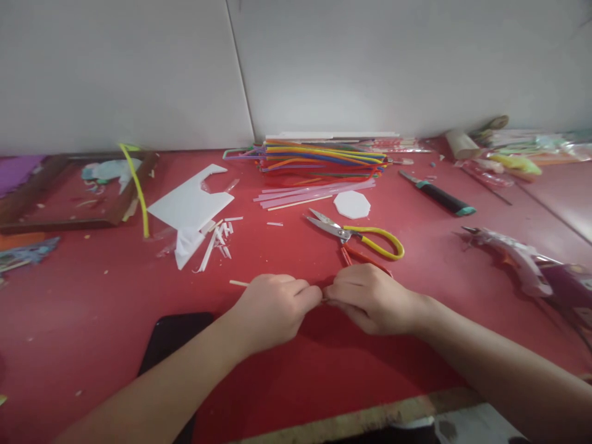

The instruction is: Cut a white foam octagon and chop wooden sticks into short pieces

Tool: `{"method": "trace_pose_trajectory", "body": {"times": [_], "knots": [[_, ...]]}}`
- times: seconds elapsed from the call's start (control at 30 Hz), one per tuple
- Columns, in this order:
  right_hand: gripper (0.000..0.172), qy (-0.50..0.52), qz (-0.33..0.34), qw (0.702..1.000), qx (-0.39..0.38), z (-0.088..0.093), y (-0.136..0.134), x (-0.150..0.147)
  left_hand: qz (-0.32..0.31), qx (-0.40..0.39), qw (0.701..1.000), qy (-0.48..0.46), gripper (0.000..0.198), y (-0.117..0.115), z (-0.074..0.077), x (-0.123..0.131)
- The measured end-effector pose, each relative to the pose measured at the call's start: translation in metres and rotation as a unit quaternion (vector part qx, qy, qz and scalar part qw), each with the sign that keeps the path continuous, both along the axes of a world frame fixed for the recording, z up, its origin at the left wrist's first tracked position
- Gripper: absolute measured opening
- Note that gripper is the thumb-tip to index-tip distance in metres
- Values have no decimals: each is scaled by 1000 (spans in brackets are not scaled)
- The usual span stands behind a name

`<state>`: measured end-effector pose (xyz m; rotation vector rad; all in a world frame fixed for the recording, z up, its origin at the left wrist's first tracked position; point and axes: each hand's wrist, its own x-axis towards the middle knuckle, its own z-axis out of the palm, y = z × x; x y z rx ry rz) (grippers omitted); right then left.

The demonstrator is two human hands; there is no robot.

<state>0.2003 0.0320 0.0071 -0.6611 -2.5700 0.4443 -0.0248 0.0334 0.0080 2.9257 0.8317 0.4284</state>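
Note:
Both hands meet over the front of the red table, gripping a thin pale stick (238,283). One end of the stick pokes out past my left hand (280,305), whose fingers are curled around it. Close beside, my right hand (372,299) is also closed, its fingertips pinching the stick where a little shows between the hands. Most of the stick is hidden by the fingers. Just beyond my right hand lie scissors (345,234) with one yellow and one red handle, blades apart. A white paper octagon (352,204) rests behind them.
Bundled colourful pipe cleaners (324,157) and pink strips (314,194) lie at the back. Cut white paper (189,203) and scraps are left of centre. A utility knife (444,197) and glue gun (513,256) sit right. A dark phone (176,336) is under my left forearm.

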Motion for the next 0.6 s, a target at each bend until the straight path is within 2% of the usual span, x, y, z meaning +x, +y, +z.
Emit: {"method": "trace_pose_trajectory", "body": {"times": [0.17, 0.33, 0.6], "knots": [[17, 68, -15, 997, -30, 3, 0, -1, 10, -33, 998, -58, 19, 1, 2, 2], [19, 56, -47, 997, -38, 3, -1, -4, 43, -45, 995, -77, 21, 0, 3, 5], [23, -18, -57, 995, 78, -6, -1, -4, 64, 36, 997, 23, 19, -5, 2, 7]]}}
